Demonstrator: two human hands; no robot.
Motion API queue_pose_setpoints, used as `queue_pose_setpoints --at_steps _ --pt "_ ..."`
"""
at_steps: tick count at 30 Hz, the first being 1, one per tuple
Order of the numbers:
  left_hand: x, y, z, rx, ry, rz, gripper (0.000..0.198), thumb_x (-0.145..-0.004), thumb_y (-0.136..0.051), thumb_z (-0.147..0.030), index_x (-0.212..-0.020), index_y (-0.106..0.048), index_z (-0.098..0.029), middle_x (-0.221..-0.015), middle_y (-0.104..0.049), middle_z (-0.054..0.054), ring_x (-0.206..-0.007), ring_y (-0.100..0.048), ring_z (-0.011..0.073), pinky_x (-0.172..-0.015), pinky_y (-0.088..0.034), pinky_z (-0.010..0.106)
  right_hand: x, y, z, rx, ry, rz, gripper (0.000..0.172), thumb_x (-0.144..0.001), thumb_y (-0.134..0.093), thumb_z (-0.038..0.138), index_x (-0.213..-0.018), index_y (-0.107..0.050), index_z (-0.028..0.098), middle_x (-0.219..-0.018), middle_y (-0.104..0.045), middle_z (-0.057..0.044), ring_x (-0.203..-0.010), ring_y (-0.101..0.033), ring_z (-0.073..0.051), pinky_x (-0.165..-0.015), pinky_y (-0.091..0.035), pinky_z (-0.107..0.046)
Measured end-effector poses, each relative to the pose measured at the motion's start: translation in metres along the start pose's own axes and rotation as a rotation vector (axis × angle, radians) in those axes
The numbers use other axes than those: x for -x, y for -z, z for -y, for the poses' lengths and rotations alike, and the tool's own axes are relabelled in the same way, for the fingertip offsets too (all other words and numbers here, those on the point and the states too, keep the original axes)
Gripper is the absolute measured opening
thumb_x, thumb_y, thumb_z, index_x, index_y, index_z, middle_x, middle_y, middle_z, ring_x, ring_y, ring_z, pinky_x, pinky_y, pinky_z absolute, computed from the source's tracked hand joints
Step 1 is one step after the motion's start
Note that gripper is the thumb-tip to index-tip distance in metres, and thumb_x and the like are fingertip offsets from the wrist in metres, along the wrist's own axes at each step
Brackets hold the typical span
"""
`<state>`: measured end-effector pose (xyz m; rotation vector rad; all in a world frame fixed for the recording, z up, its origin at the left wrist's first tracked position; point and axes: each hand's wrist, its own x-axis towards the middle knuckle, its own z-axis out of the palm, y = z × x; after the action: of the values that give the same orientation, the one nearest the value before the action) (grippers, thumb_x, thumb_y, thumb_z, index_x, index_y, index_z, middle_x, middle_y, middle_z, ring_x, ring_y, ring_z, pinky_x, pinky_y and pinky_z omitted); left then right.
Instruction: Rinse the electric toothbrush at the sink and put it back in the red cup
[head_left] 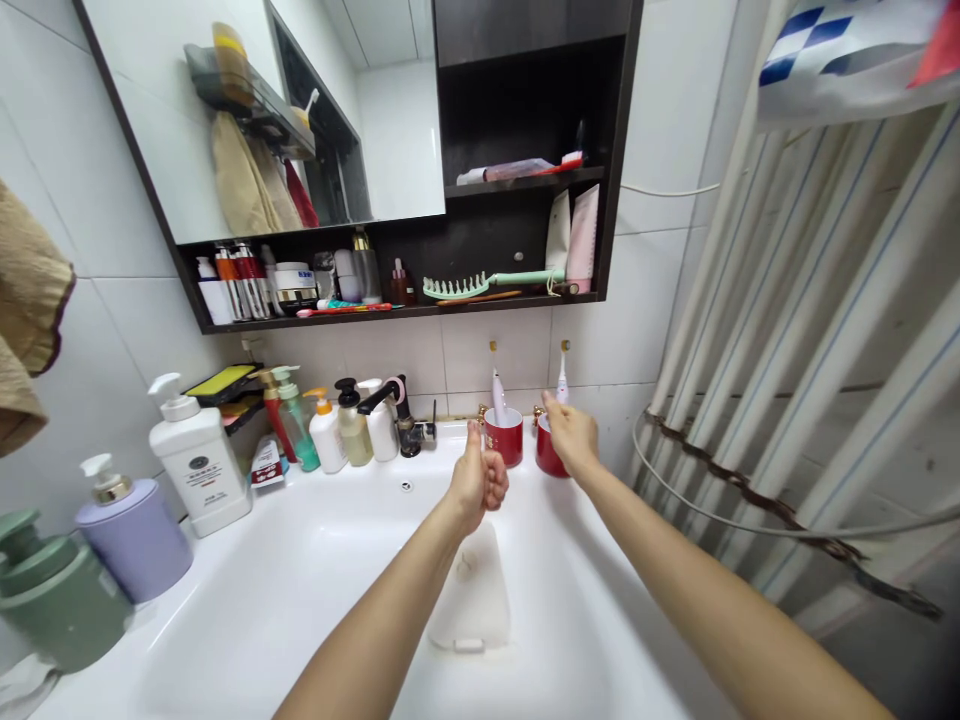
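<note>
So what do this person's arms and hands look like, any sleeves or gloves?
Both are bare: the left hand and right hand wear no gloves, and no sleeves, watch or bracelet show along either forearm. Rings are too small to tell.

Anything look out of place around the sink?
A white item lies in the sink basin, under the left hand; what it is I cannot tell. The left red cup and right red cup stand upright.
</note>
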<state>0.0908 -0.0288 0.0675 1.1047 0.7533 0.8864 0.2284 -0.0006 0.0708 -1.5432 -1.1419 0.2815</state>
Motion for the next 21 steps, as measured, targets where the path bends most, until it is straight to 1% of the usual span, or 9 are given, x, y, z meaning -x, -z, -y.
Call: queue_pose_setpoints --at_steps 2,5,7,9,12,16,17,19,21 --pt "-0.002 0.007 0.017 -0.040 0.069 -0.054 0.058 -0.056 -0.013 -0.068 -0.037 -0.030 -0.016 -0.027 -0.028 -0.004 -0.026 -0.022 0.0028 -0.033 -0.008 0.017 -0.018 0.004 -0.023 0.095 -0.095 -0.041 0.032 -0.068 -0.039 0.045 -0.064 -0.050 0.015 -0.071 -0.054 -0.008 -0.069 -0.050 -0.017 -0.058 -0.039 -0.027" --pt "-0.003 0.017 0.037 -0.082 0.156 -0.095 0.056 -0.057 -0.020 -0.066 -0.039 -0.033 -0.015 -0.029 -0.031 -0.004 -0.026 -0.025 0.0029 -0.033 -0.010 0.017 -0.035 0.008 -0.049 0.223 -0.241 -0.005 0.025 -0.074 -0.039 0.032 -0.089 -0.048 0.015 -0.092 -0.050 -0.006 -0.079 -0.049 -0.013 -0.067 -0.040 -0.031" --pt "-0.001 0.022 0.045 -0.102 0.179 -0.098 0.053 -0.058 -0.025 -0.063 -0.042 -0.037 -0.014 -0.031 -0.034 -0.004 -0.027 -0.027 0.0029 -0.034 -0.013 0.017 -0.039 0.010 -0.060 0.303 -0.313 0.059 0.024 -0.076 -0.037 0.027 -0.096 -0.045 0.016 -0.097 -0.048 -0.004 -0.081 -0.049 -0.012 -0.069 -0.041 -0.032" --pt "0.000 0.026 0.048 -0.124 0.160 -0.094 0.047 -0.060 -0.032 -0.057 -0.047 -0.041 -0.014 -0.033 -0.036 -0.004 -0.028 -0.028 0.0030 -0.035 -0.016 0.017 -0.037 0.015 -0.064 0.379 -0.336 0.118 0.024 -0.076 -0.038 0.026 -0.096 -0.045 0.016 -0.098 -0.048 -0.004 -0.081 -0.049 -0.012 -0.069 -0.041 -0.031" --pt "0.003 0.028 0.046 -0.176 0.064 -0.123 0.032 -0.062 -0.041 -0.044 -0.053 -0.044 -0.014 -0.040 -0.041 -0.004 -0.032 -0.034 0.0036 -0.036 -0.021 0.017 -0.023 0.027 -0.061 0.477 -0.272 0.167 0.022 -0.075 -0.039 0.027 -0.089 -0.049 0.014 -0.090 -0.052 -0.004 -0.077 -0.051 -0.012 -0.067 -0.041 -0.030" --pt "-0.004 0.019 0.039 -0.261 -0.140 -0.217 0.017 -0.061 -0.049 -0.031 -0.061 -0.047 -0.014 -0.056 -0.050 0.000 -0.049 -0.045 0.0071 -0.044 -0.031 0.019 0.014 0.034 -0.050 0.534 -0.098 0.191 0.015 -0.069 -0.043 0.018 -0.072 -0.057 0.013 -0.074 -0.059 -0.010 -0.075 -0.053 -0.021 -0.062 -0.036 -0.029" --pt "-0.007 0.016 0.039 -0.284 -0.204 -0.241 0.017 -0.059 -0.051 -0.030 -0.066 -0.048 -0.014 -0.062 -0.052 0.002 -0.054 -0.047 0.0085 -0.048 -0.034 0.020 0.026 0.031 -0.047 0.532 -0.055 0.201 0.016 -0.066 -0.043 0.015 -0.072 -0.058 0.014 -0.074 -0.060 -0.011 -0.076 -0.053 -0.023 -0.061 -0.035 -0.029" --pt "-0.014 0.011 0.041 -0.329 -0.316 -0.286 0.026 -0.055 -0.056 -0.027 -0.078 -0.049 -0.015 -0.073 -0.055 0.004 -0.065 -0.049 0.0108 -0.056 -0.036 0.021 0.050 0.020 -0.043 0.515 0.023 0.232 0.021 -0.063 -0.041 0.013 -0.074 -0.058 0.016 -0.077 -0.061 -0.010 -0.077 -0.053 -0.023 -0.061 -0.035 -0.028" --pt "-0.020 0.012 0.047 -0.387 -0.363 -0.355 0.031 -0.053 -0.058 -0.025 -0.082 -0.049 -0.016 -0.077 -0.055 0.005 -0.068 -0.049 0.0120 -0.060 -0.037 0.023 0.072 0.003 -0.040 0.484 0.083 0.265 0.025 -0.062 -0.039 0.012 -0.079 -0.058 0.016 -0.082 -0.060 -0.010 -0.079 -0.053 -0.022 -0.063 -0.035 -0.026"
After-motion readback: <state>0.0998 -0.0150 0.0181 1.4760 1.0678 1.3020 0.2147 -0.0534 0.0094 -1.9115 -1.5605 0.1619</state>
